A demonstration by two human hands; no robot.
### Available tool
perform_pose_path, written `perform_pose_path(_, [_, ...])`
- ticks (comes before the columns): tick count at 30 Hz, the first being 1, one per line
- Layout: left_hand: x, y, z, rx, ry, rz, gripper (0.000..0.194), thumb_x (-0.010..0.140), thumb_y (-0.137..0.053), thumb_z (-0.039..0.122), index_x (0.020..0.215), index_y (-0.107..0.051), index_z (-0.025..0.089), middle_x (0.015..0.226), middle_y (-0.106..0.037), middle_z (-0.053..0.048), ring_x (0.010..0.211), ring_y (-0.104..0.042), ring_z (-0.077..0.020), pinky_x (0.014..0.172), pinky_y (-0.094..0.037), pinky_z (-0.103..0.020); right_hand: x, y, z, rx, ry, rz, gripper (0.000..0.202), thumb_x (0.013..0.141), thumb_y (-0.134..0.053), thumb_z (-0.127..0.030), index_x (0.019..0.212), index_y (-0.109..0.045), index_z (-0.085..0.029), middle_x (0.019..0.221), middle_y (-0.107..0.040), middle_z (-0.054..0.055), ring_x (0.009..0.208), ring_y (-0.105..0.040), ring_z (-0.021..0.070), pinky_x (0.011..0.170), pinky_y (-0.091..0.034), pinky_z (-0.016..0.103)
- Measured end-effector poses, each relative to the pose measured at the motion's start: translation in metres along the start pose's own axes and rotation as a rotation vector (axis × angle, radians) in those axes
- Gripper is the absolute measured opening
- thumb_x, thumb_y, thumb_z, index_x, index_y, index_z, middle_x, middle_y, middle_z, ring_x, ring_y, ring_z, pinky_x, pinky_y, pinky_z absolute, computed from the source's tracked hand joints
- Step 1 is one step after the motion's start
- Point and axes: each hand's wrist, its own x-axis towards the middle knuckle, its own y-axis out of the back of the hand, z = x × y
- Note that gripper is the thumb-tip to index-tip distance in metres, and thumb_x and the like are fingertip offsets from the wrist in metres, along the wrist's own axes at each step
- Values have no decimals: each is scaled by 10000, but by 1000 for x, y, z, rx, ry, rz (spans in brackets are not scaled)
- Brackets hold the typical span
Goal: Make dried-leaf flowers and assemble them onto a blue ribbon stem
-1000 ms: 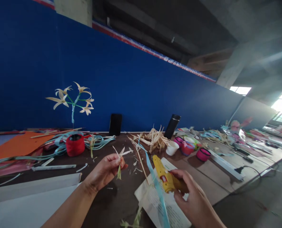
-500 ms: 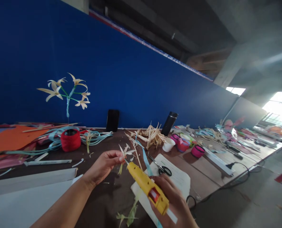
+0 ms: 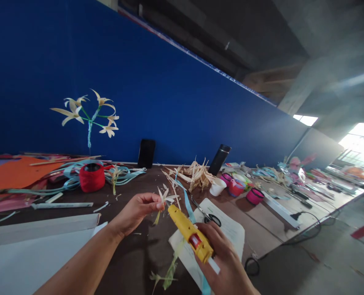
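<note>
Between its thumb and fingers, my left hand [image 3: 141, 211] pinches a small pale husk flower [image 3: 166, 197] with a greenish tail hanging below. My right hand [image 3: 221, 256] is wrapped round a yellow hot glue gun [image 3: 189, 233], a white glue stick poking out of its back end. The gun's nose points up and left, close beside the flower; whether the tip touches it I cannot tell. Under the gun lie a sheet of paper [image 3: 231, 233], black-handled scissors [image 3: 212, 219] and a light blue ribbon [image 3: 188, 205]. A green husk piece [image 3: 170, 275] lies nearest me.
At the back left, a stem of pale flowers [image 3: 89, 123] rises by a red thread spool [image 3: 91, 178]. A phone [image 3: 146, 153] and a black flask [image 3: 219, 159] lean against the blue partition [image 3: 182, 90]. Dried husks [image 3: 197, 174], a white cup [image 3: 218, 186] and a power strip [image 3: 281, 209] lie farther right.
The glue gun's nose has shifted slightly right and up, and its back end has swung left. My left hand still pinches the flower, now a little farther right. The whole view has shifted slightly.
</note>
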Motion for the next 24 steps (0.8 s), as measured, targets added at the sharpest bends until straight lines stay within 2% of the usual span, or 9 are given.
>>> perform_pose_path(8, [1,2,-1,13,2,-24,92,698,-723,239,674,-675,164,680,-648,13,691,-533,-106,714,-346,-235,1,0,1,-39,0,-6,384,722,-524,-96,1083,-513,-228,990,-588,59,877,-615,189,689,-509,232])
perform_pose_path(16, [0,2,-2,3,-3,-25,93,692,-727,240,672,-677,164,673,-649,6,690,-531,-116,708,-348,-245,0,1,-1,-38,-6,-24,370,724,-517,-92,1068,-519,-228,964,-589,50,839,-619,174,682,-512,222])
perform_pose_path(24, [0,1,-1,14,7,-28,102,694,-726,249,665,-674,166,668,-639,13,686,-524,-110,706,-346,-236,-1,0,-2,-31,-16,3,282,776,-531,-163,1051,-527,-226,900,-579,46,794,-613,174,678,-508,233])
